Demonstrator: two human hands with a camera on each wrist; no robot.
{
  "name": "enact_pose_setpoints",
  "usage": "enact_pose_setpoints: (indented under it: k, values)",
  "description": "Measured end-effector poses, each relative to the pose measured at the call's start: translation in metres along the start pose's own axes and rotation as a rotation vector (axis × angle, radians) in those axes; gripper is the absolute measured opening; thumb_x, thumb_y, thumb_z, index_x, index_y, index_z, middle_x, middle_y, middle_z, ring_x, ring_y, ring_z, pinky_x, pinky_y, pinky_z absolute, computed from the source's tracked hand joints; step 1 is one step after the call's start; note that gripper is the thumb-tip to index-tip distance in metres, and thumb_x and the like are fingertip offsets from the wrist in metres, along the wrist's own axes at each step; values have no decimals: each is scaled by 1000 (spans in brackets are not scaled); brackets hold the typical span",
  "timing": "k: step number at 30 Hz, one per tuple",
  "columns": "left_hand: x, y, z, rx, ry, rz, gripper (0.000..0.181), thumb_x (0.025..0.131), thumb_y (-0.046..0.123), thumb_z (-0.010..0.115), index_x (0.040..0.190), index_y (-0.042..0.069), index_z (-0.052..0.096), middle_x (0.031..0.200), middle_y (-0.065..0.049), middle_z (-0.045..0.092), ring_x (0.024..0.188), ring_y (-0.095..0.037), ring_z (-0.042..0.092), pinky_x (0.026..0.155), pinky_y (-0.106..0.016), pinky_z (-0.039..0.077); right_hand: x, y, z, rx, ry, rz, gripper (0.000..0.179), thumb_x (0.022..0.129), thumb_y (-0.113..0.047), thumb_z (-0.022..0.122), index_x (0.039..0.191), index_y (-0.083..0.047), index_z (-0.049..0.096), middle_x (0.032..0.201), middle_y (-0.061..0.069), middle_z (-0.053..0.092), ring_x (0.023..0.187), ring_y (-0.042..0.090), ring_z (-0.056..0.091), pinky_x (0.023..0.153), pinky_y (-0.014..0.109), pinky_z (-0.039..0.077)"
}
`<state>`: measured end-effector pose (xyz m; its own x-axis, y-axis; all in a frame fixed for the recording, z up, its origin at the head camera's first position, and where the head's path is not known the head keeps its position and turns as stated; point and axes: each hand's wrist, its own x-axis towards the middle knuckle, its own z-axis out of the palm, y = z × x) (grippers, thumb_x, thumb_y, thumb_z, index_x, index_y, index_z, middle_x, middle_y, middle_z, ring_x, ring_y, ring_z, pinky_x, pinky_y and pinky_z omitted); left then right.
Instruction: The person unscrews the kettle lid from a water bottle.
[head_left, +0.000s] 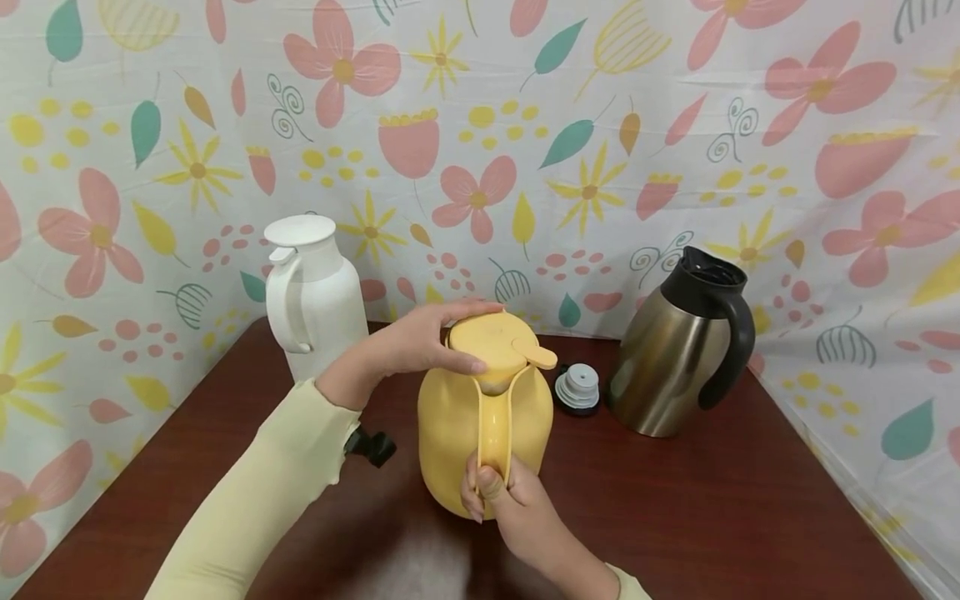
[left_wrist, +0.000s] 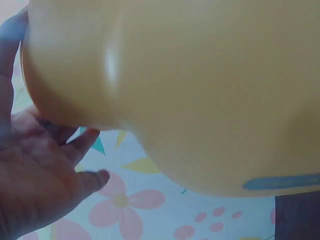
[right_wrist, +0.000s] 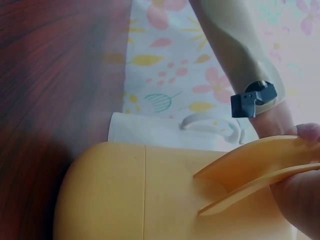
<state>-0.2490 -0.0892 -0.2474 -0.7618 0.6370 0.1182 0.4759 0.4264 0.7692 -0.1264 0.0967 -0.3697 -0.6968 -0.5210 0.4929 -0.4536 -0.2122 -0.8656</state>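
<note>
A yellow thermos jug (head_left: pixel 450 429) stands upright at the middle of the table, its handle (head_left: pixel 494 421) facing me. My left hand (head_left: pixel 420 337) grips the round yellow lid (head_left: pixel 487 340), thumb along the near rim and fingers over the far side. A small tab (head_left: pixel 536 354) juts from the lid to the right, above the handle. Low on the handle my right hand (head_left: pixel 517 504) is wrapped, thumb in front. The left wrist view shows the left hand (left_wrist: pixel 35 175) around the jug's top end, close to the rounded body (left_wrist: pixel 200 100).
Behind on the left stands a white thermos jug (head_left: pixel 322 292). To the right is a steel jug (head_left: pixel 660 358) with a black top and handle, beside a small grey-and-black stopper (head_left: pixel 579 387). A flowered cloth (head_left: pixel 480 167) hangs behind the dark red table (head_left: pixel 720 508).
</note>
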Motion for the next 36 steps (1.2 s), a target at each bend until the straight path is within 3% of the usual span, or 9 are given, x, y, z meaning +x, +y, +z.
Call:
enact_pose_setpoints:
  k: [5,9,12,17,24,28,30,32,36]
  values:
    - [-8,12,16,56,150,-33,79,81,31,85,152,17,51,159,-6,49,153,-24,40,122,-46,37,0,-2,2,-12,9,0,43,112,-27,32,85,5,40,65,20,38,57,18,41,53,28,40]
    - [-14,23,31,124,330,-15,77,78,37,87,145,11,59,147,-8,62,137,-25,57,109,-45,49,1,-4,3,-35,18,4,42,112,-26,32,85,4,41,66,20,40,57,20,42,54,27,42]
    - [-17,28,40,183,429,-16,79,76,42,88,141,7,62,141,-10,66,133,-27,59,112,-46,45,3,-5,3,-35,22,12,42,112,-27,33,86,5,42,66,21,40,57,19,43,54,27,42]
    - [-17,31,42,262,453,-38,82,76,48,87,142,7,61,142,-10,65,139,-29,53,118,-49,38,5,-3,4,-27,25,10,46,111,-31,34,85,6,41,66,21,40,60,8,43,54,26,42]
    - [-12,24,21,134,278,-55,75,91,43,73,154,13,46,150,-12,57,147,-34,43,118,-52,40,6,-3,3,-21,3,-1,45,112,-31,34,85,5,41,67,20,39,60,9,43,54,27,42]
    - [-3,9,3,13,141,-7,90,90,72,60,159,17,38,155,-12,51,151,-32,39,123,-55,32,5,-3,0,-8,-20,-34,42,112,-27,34,85,5,41,68,20,40,59,17,43,54,26,42]
    - [3,-1,-6,-89,37,69,108,82,82,61,161,14,34,162,-14,43,154,-32,34,125,-54,28,4,-3,-2,-1,-35,-51,42,112,-25,33,85,5,41,68,19,39,58,20,43,53,27,41]
    - [9,-11,-12,-195,-93,140,121,74,83,68,162,9,30,165,-16,37,151,-30,39,123,-49,35,4,-2,-3,7,-52,-64,41,112,-24,32,85,5,40,68,20,39,58,23,42,52,29,40]
    - [18,-24,-17,-343,-326,192,117,80,53,83,163,3,19,165,-22,33,134,-17,55,108,-32,49,3,-1,-4,18,-64,-55,41,112,-24,32,85,6,40,68,20,39,58,23,42,51,33,40]
